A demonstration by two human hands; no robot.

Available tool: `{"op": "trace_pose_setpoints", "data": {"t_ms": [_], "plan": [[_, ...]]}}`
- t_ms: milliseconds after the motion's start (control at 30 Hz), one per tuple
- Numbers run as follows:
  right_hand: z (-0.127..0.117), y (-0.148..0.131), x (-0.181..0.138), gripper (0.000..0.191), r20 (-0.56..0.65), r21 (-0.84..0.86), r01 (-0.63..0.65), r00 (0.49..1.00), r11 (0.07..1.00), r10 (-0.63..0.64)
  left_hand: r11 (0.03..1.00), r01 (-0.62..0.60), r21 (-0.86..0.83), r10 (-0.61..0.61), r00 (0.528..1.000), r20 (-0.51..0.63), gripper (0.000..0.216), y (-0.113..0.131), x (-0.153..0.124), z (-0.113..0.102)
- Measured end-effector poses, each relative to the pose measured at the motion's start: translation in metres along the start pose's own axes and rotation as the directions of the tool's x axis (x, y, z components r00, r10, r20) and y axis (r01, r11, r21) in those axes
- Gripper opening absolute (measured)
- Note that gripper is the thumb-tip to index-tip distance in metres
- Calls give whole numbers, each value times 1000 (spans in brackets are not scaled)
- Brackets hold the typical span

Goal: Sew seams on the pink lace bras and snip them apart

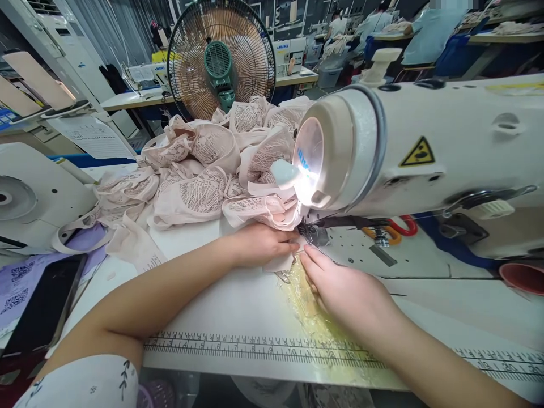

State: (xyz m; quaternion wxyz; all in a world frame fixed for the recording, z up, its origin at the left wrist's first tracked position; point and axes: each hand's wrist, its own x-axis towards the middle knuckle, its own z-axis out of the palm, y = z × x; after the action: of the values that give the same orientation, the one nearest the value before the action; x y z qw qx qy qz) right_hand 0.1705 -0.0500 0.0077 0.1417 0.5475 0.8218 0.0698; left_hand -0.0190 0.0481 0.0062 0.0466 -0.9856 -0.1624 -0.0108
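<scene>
The needle is lost behind the sewing machine's (pixel 425 153) glare. One pink fabric piece (pixel 281 264) lies between two hands. The left hand (pixel 263 243) lies on it, grip unclear. The right hand (pixel 340 289) lies flat, fingers together. At 10 o'clock is a lace pile (pixel 204 170), uncountable. One pair of scissors (pixel 395 229) is half hidden.

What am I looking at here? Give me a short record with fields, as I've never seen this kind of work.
Place: sewing table, measuring scale along its front edge
Machine: white sewing machine, lamp lit
Left hand: lies on a small pink fabric piece by the presser foot
Right hand: palm down, fingertips near the presser foot
Behind: pile of pink lace bras, fan
Left edge: dark phone
Under machine arm: scissors
</scene>
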Motion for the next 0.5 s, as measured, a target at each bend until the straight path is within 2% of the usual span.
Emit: {"op": "trace_pose_setpoints", "data": {"t_ms": [167, 367, 433, 500], "plan": [[2, -2, 2, 59, 15, 15, -26, 1000, 1000, 26, 995, 33, -93, -38, 998, -48, 38, -4, 5, -2], [6, 0, -5, 57, 52, 5, -35, 998, 999, 35, 937, 195, -289, -246, 957, -152, 36, -6, 8, -4], [12, 1, -12, 54, -11, 18, -19, 1000, 1000, 19, 932, 176, -316, -238, 957, -167, 34, -9, 9, -2], [21, 1, -22, 49, -174, 40, 18, 985, 999, -11, 919, 189, -345, -269, 942, -200, 33, -14, 10, 1]]}}
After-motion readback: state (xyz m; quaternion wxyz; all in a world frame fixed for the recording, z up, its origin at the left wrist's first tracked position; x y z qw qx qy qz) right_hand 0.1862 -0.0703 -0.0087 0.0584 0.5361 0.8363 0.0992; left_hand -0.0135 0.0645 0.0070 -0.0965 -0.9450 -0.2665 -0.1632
